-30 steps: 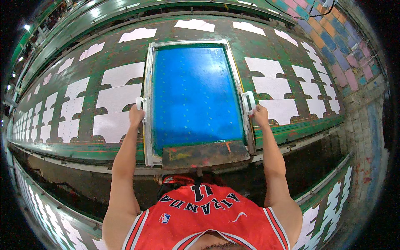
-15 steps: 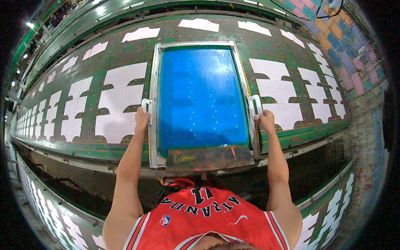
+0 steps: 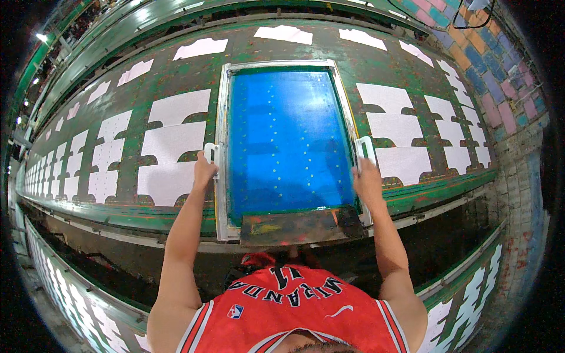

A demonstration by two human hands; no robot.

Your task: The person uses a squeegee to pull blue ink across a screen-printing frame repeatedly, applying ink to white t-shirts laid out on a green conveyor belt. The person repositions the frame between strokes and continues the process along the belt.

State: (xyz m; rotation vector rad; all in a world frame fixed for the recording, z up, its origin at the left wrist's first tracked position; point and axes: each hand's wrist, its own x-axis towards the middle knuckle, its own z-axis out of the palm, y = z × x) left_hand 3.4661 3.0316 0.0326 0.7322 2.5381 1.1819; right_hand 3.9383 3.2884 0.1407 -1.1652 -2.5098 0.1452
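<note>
A printing screen with a blue mesh [image 3: 288, 135] and a pale metal frame [image 3: 342, 106] lies flat on the green table before me. My left hand [image 3: 205, 172] is closed around the white handle [image 3: 216, 154] on the frame's left side. Over the frame's right edge, at the lower end of the other white handle [image 3: 369, 152], is my right hand [image 3: 368, 183]; its fingers are slightly blurred and their hold is unclear. A dark, paint-stained board [image 3: 288, 229] covers the near end of the screen. What lies under the mesh shows only faintly.
White cut fabric pieces [image 3: 173, 141] lie in rows on the table [image 3: 132, 147], left, right and beyond the screen. Another table with white pieces [image 3: 100, 312] stands behind me. Right of the table is a wall of coloured bricks [image 3: 491, 88].
My right hand has shifted left from the outer side of the right handle onto the frame's edge. My left hand stays at its handle. The screen keeps its place among the fabric pieces.
</note>
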